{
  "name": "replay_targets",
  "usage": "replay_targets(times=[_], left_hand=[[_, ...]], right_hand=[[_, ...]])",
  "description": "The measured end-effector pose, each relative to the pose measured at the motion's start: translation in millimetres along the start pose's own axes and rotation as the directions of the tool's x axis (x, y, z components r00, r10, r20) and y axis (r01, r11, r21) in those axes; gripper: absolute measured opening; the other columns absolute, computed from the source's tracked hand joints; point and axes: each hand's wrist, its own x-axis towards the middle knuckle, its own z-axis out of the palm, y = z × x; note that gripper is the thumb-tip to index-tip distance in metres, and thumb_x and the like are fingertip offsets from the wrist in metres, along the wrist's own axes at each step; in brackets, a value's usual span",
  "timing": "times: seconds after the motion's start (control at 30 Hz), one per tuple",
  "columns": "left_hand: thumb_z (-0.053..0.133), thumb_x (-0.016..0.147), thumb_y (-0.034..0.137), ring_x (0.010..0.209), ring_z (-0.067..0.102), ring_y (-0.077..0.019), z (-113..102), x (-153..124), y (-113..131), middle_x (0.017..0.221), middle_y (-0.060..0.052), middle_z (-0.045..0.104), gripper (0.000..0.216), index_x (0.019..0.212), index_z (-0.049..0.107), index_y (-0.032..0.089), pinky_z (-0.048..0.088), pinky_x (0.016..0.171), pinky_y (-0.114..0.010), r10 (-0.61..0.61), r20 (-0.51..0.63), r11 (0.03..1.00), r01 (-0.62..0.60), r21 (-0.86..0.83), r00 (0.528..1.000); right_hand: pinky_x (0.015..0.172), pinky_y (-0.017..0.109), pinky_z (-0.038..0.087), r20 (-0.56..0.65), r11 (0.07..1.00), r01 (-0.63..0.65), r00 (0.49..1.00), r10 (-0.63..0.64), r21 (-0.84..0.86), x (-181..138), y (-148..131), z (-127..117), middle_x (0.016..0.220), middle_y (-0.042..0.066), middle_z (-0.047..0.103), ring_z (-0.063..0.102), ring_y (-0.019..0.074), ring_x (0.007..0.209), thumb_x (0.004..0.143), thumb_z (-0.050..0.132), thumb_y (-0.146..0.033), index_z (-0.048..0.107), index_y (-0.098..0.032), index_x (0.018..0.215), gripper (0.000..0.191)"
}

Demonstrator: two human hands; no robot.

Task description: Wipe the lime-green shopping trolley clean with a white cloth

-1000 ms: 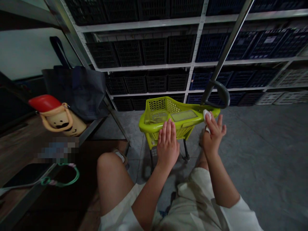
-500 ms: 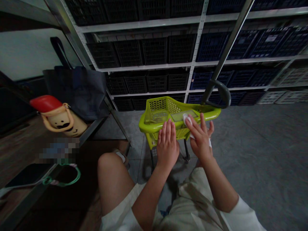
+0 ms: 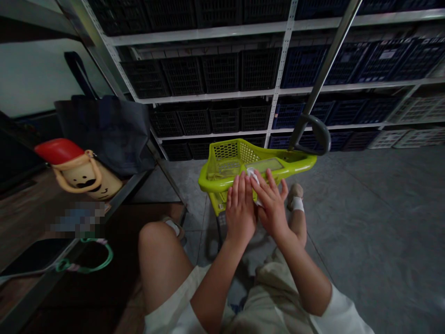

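Note:
A small lime-green shopping cart (image 3: 222,184) stands in front of my knees, with a mesh basket and a clear panel (image 3: 266,164) along its near side. My left hand (image 3: 240,211) lies with straight fingers on the near rim. Beside it, my right hand (image 3: 273,204) presses a crumpled white wipe (image 3: 251,173) against the rim by the panel; part of the wipe is hidden under the fingers. The two hands are touching or nearly so.
A metal pole with a grey loop handle (image 3: 321,134) rises at the cart's right end. Shelves of dark crates (image 3: 222,72) stand behind. On the left table are a red-capped bottle (image 3: 81,174), a dark bag (image 3: 118,132), a phone (image 3: 33,255) and a green cord (image 3: 104,264).
My right hand has slid left along the rim with the wipe, up to my left hand. The left hand has stayed about where it was. My right foot now shows beside the cart.

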Motion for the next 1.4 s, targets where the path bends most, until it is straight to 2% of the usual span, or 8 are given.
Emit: replay_targets(times=[0.2, 0.3, 0.6, 0.8, 0.9, 1.07, 1.17, 1.4], left_hand=[[0.050, 0.088, 0.015, 0.154, 0.021, -0.0273, -5.7, 1.3, 0.6, 0.163, -0.017, 0.030, 0.078, 0.158, 0.017, 0.007, 0.025, 0.124, -0.047, 0.007, 0.040, 1.000, -0.006, -0.025, 0.999], [0.051, 0.089, 0.016, 0.153, 0.021, -0.0283, -4.8, 2.2, 3.2, 0.163, -0.018, 0.030, 0.077, 0.158, 0.017, 0.006, 0.025, 0.124, -0.047, -0.001, 0.034, 1.000, 0.002, -0.028, 0.999], [0.045, 0.093, 0.016, 0.153, 0.023, -0.0257, -1.9, -0.2, 0.1, 0.161, -0.018, 0.035, 0.068, 0.156, 0.022, 0.006, 0.030, 0.122, -0.047, 0.007, 0.008, 1.000, -0.007, 0.014, 1.000], [0.049, 0.089, 0.015, 0.155, 0.018, -0.0262, -5.0, 0.8, 0.3, 0.164, -0.016, 0.027, 0.075, 0.157, 0.018, 0.005, 0.024, 0.124, -0.045, 0.024, 0.042, 1.000, -0.024, 0.005, 0.999], [0.050, 0.089, 0.016, 0.155, 0.017, -0.0269, -4.0, 1.8, 2.8, 0.164, -0.017, 0.027, 0.077, 0.157, 0.017, 0.005, 0.025, 0.124, -0.047, 0.006, 0.042, 1.000, -0.006, -0.002, 0.999], [0.046, 0.093, 0.018, 0.154, 0.022, -0.0268, -2.2, 1.1, 1.6, 0.162, -0.018, 0.032, 0.070, 0.157, 0.020, 0.006, 0.029, 0.122, -0.047, 0.012, 0.006, 1.000, -0.012, -0.006, 1.000], [0.045, 0.093, 0.016, 0.153, 0.024, -0.0258, -2.9, 0.3, -1.4, 0.161, -0.018, 0.035, 0.069, 0.156, 0.021, 0.007, 0.029, 0.122, -0.047, 0.018, -0.001, 1.000, -0.018, -0.003, 1.000], [0.051, 0.088, 0.015, 0.154, 0.019, -0.0269, -3.9, 1.4, 1.0, 0.164, -0.017, 0.028, 0.078, 0.158, 0.017, 0.006, 0.025, 0.124, -0.046, 0.017, 0.039, 1.000, -0.017, -0.012, 0.999]], right_hand=[[0.117, 0.064, 0.014, -0.253, 0.931, -0.363, 0.904, 0.344, -0.030, -6.2, 73.5, -5.0, 0.151, 0.002, 0.053, 0.020, 0.0244, 0.154, 0.081, 0.036, -0.008, 0.047, -0.033, 0.147, 0.071], [0.117, 0.062, 0.017, -0.272, 0.891, -0.451, 0.863, 0.425, -0.040, -5.1, 77.8, -4.8, 0.153, 0.004, 0.051, 0.019, 0.0242, 0.155, 0.082, 0.036, -0.009, 0.047, -0.030, 0.147, 0.069], [0.121, 0.054, 0.015, -0.024, 1.000, -0.029, 0.999, 0.029, -0.006, 0.4, 2.9, -0.8, 0.152, 0.000, 0.052, 0.021, 0.0229, 0.154, 0.080, 0.037, -0.008, 0.048, -0.030, 0.145, 0.070], [0.117, 0.059, 0.019, -0.264, 0.942, -0.335, 0.905, 0.332, 0.036, -0.3, 69.8, -4.4, 0.148, 0.002, 0.056, 0.027, 0.0259, 0.152, 0.084, 0.036, -0.010, 0.053, -0.031, 0.142, 0.064], [0.115, 0.060, 0.022, -0.297, 0.910, -0.414, 0.865, 0.403, 0.030, -0.9, 69.9, -1.2, 0.150, 0.003, 0.053, 0.026, 0.0264, 0.152, 0.083, 0.036, -0.011, 0.049, -0.031, 0.145, 0.067], [0.120, 0.053, 0.017, -0.106, 0.997, -0.080, 0.991, 0.081, 0.013, 0.0, 14.4, 2.7, 0.153, 0.004, 0.050, 0.023, 0.0216, 0.154, 0.080, 0.037, -0.007, 0.043, -0.027, 0.150, 0.073], [0.122, 0.052, 0.013, -0.048, 0.998, 0.065, 0.997, -0.065, 0.006, 0.0, 7.2, 1.1, 0.151, 0.002, 0.052, 0.025, 0.0214, 0.153, 0.081, 0.038, -0.007, 0.046, -0.029, 0.147, 0.070], [0.116, 0.061, 0.018, -0.292, 0.940, -0.342, 0.898, 0.330, 0.009, -3.5, 76.2, -4.4, 0.147, 0.003, 0.057, 0.029, 0.0240, 0.151, 0.081, 0.036, -0.008, 0.051, -0.033, 0.143, 0.068]])
